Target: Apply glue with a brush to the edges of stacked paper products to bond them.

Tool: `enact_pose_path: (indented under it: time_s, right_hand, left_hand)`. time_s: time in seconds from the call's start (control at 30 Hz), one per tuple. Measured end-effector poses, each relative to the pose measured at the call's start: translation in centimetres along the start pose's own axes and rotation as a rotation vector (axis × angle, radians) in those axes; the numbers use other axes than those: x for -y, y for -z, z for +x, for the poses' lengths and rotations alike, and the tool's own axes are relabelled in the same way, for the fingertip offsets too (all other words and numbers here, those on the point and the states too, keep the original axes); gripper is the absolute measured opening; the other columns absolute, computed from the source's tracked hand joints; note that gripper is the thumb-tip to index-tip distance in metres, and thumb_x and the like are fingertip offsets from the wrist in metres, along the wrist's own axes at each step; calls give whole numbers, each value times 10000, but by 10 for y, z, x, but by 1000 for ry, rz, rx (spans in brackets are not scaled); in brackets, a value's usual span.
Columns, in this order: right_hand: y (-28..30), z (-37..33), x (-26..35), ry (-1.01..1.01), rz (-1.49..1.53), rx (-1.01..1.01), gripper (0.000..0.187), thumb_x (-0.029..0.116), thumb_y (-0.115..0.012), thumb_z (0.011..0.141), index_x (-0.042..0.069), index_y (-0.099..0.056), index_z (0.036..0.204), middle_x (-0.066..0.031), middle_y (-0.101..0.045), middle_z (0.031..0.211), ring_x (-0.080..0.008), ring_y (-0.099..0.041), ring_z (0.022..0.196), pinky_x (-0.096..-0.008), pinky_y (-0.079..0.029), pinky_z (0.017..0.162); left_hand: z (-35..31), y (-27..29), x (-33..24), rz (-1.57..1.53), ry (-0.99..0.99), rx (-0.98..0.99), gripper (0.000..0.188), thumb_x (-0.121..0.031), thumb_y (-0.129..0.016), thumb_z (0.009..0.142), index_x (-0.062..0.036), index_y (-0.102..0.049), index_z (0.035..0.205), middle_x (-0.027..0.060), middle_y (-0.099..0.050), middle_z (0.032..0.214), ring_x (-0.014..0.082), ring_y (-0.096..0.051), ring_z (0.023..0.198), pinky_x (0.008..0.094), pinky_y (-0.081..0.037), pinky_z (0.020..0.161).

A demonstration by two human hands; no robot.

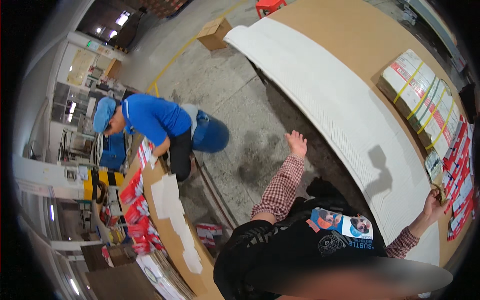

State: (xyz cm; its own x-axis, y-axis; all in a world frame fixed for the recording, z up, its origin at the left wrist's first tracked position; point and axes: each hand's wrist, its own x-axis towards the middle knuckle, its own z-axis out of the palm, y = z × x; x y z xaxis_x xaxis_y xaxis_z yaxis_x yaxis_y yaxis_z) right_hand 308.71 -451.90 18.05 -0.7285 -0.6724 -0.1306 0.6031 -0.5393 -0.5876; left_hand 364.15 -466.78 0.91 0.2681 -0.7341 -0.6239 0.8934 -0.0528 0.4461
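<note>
My left hand [297, 144] hangs over the concrete floor, fingers stretched and slightly apart, with nothing in it. My right hand [434, 206] is at the far right, over the table edge. Its fingers close on a small brownish-yellow thing [440, 194], too small to make out. Right beside that hand lie red and white printed packets [459, 185], spread in an overlapping pile. Just beyond it sits a small silvery packet [433, 164]. A white bundle [419, 92] bound with yellow and green straps lies farther up the table.
A white ribbed sheet [330, 100] covers the near side of the brown table [345, 30]. To the left, a person in blue [155, 117] bends over another table [172, 220] with red packets. Behind them stands a blue barrel [211, 132]; a carton [214, 34] sits farther off.
</note>
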Motion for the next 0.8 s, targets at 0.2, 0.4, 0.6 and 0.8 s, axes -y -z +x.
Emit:
enact_pose_path:
  time_s: [0.2,0.4,0.6,0.8]
  right_hand:
    - [10,0,13,7,-16,89,396,235,-518,924,-89,-531,1151,-235,-526,1238,-258,-481,839,-343,-405,702]
    - [24,-26,11,23,-7,51,416,246,-487,942,-87,-488,1192,-240,-489,1280,-259,-453,852,-362,-381,716]
    - [16,-68,9,148,9,-5,530,373,-286,1008,-90,-475,1184,-248,-446,1328,-254,-425,823,-376,-361,706]
    - [-69,-93,-46,223,-173,-235,539,387,-270,1012,-80,-464,1199,-248,-427,1350,-252,-409,833,-375,-353,707]
  left_hand:
    - [92,-33,-26,24,-13,-89,808,-647,-167,924,-84,-30,1487,86,37,1559,260,14,1435,443,0,1149]
    - [136,-81,-24,-7,64,-66,856,-685,-173,903,-55,-117,1478,113,-112,1546,292,-138,1416,448,-88,1151]
    - [157,-66,-37,294,56,-77,937,-755,-170,852,-67,-86,1483,102,-78,1551,288,-143,1412,420,-108,1153]
    - [175,-83,-55,204,145,45,915,-763,-165,849,-104,-142,1483,90,-116,1548,282,-160,1402,431,-153,1133]
